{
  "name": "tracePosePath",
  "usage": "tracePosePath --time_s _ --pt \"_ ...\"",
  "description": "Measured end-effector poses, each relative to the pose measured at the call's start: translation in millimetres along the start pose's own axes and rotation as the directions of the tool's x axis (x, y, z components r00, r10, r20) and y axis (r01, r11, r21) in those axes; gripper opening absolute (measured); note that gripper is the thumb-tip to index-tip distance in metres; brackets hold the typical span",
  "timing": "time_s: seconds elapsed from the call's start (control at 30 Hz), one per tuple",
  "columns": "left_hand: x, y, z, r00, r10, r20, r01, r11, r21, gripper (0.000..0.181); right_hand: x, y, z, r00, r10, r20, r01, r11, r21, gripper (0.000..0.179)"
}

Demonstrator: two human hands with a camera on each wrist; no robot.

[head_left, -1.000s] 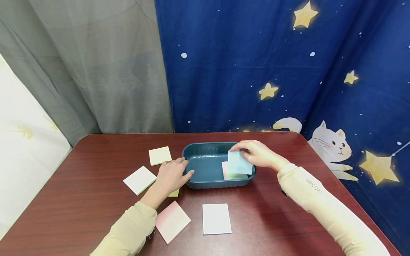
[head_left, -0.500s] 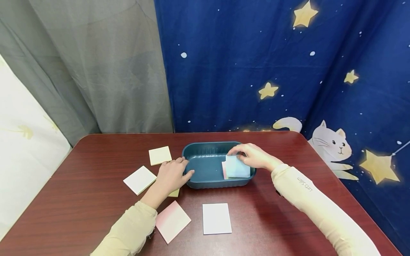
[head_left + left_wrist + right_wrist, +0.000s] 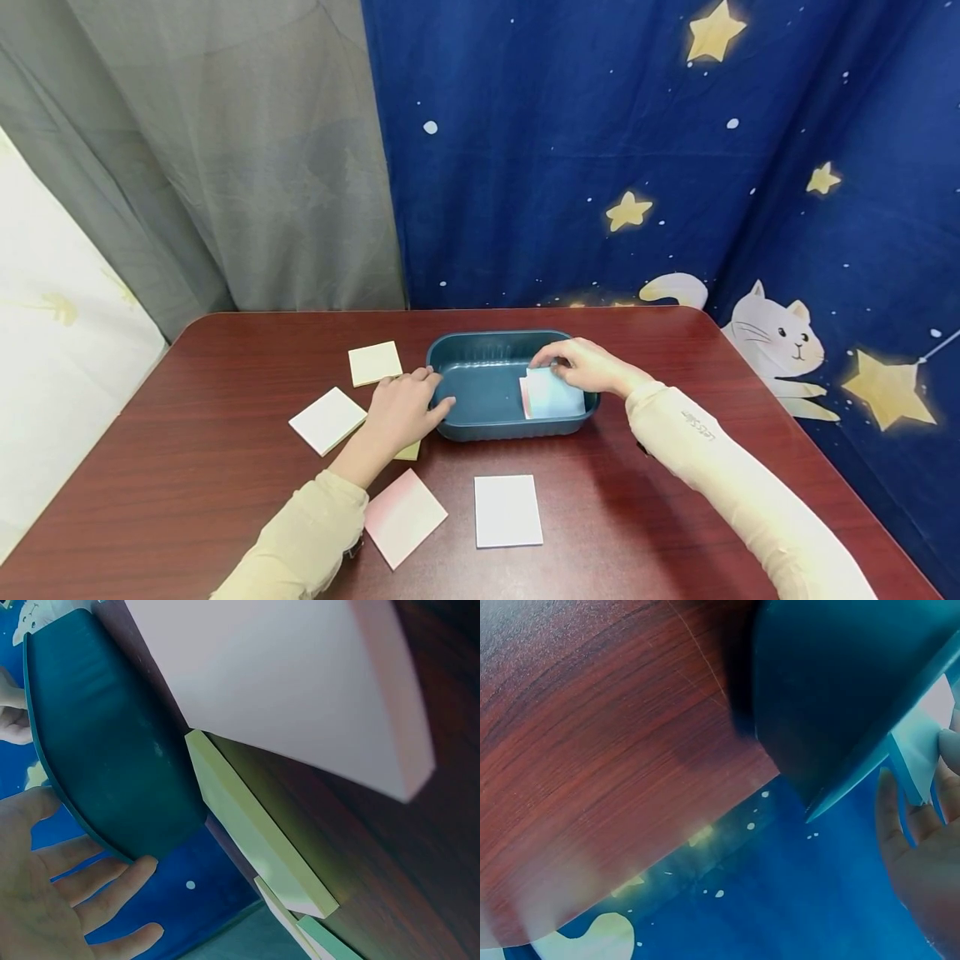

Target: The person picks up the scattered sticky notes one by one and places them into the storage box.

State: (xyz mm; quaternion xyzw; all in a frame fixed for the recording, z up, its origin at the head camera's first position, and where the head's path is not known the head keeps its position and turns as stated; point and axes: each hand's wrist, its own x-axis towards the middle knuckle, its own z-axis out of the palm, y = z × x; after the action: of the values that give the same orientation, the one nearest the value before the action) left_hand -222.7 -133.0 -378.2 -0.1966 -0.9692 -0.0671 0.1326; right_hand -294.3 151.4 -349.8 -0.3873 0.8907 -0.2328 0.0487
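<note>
A dark teal plastic box (image 3: 498, 432) stands on the table in the head view. My right hand (image 3: 581, 365) pinches a light blue sticky note pad (image 3: 557, 395) by its upper edge, low inside the box's right end. A pink-edged pad (image 3: 524, 398) shows at its left, mostly covered by the blue one. At the other end, my left hand (image 3: 402, 408) rests on the rim. The left wrist view shows its fingers (image 3: 112, 900) loosely spread along that rim. From the right wrist side, the blue pad (image 3: 915, 754) juts above the box wall (image 3: 840, 690).
Left of the box lie a pale yellow pad (image 3: 375, 364) and a white pad (image 3: 327, 421). A yellow pad (image 3: 408, 452) is partly hidden beneath the left wrist. Nearer the front are a pink pad (image 3: 405, 518) and another white pad (image 3: 507, 512). Curtains (image 3: 525, 167) hang behind the table.
My right hand has lowered the blue pad into the box and slightly leftward, covering a greenish pad seen earlier beneath it. The left hand has stayed still.
</note>
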Motion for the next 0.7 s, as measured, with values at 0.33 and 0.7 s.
tracePosePath --time_s 0.33,0.7 --pt "-0.3 0.0 0.0 1.0 -0.008 0.007 0.008 1.0 -0.008 0.043 13.3 5 11 1.0 0.009 -0.022 -0.014 0.973 -0.232 0.035" --pt "0.7 -0.3 0.7 1.0 -0.007 0.012 0.007 1.0 -0.004 0.043 17.7 12 23 0.999 0.024 -0.042 -0.036 0.952 -0.304 0.032"
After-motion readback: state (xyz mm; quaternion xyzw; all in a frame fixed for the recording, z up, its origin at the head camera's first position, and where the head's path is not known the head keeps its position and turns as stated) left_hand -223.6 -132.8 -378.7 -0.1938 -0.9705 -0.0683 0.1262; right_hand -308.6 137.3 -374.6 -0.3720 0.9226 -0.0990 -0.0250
